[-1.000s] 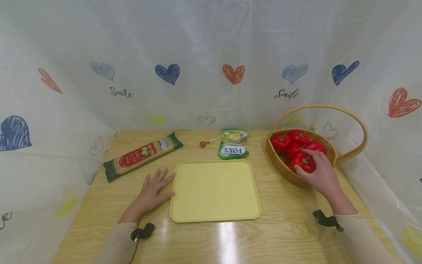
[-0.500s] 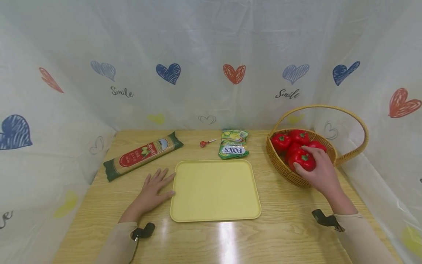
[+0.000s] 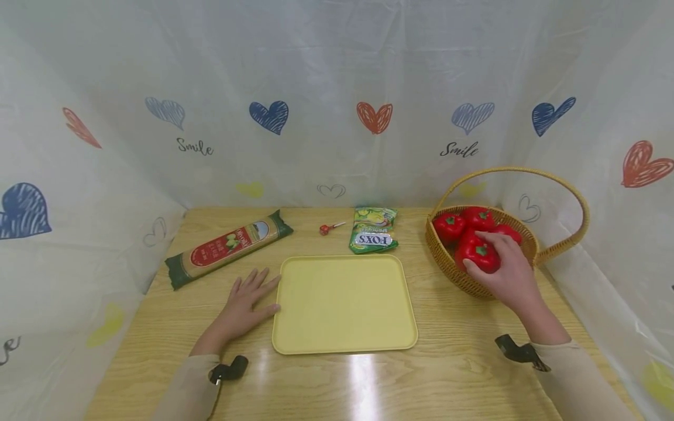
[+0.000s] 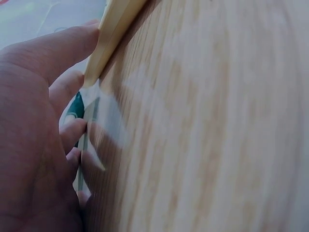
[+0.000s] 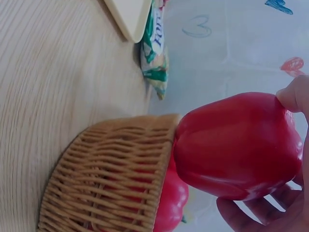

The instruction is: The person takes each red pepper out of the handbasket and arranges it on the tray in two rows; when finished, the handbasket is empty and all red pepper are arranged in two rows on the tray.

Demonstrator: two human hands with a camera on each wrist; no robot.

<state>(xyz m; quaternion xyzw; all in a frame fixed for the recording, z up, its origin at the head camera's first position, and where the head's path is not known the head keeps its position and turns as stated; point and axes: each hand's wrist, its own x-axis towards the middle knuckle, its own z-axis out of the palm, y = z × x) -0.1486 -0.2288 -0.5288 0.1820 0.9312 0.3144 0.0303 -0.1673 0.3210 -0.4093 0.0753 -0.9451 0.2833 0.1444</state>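
My right hand [image 3: 508, 272] grips a red bell pepper [image 3: 476, 254], thumb on one side and fingers on the other. In the right wrist view this pepper [image 5: 236, 145] is above the rim of the wicker basket [image 5: 111, 169], while another red pepper [image 5: 169, 200] lies lower inside. Several red peppers fill the basket [image 3: 447, 272] in the head view, partly hidden by the held one and the hand. Spread flat on the table, my left hand [image 3: 242, 310] touches the left edge of a yellow tray [image 3: 344, 304] with its thumb and forefinger.
A long pasta packet [image 3: 229, 248] lies at the back left. Behind the tray are a red lollipop [image 3: 329, 228] and a green Fox's candy bag [image 3: 372, 231]. The basket's tall arched handle [image 3: 526, 169] rises behind the peppers. Plastic curtains [image 3: 326, 70] enclose the table.
My right hand has raised the gripped pepper slightly and shifted it a little to the left. The left hand and the tray have stayed put.
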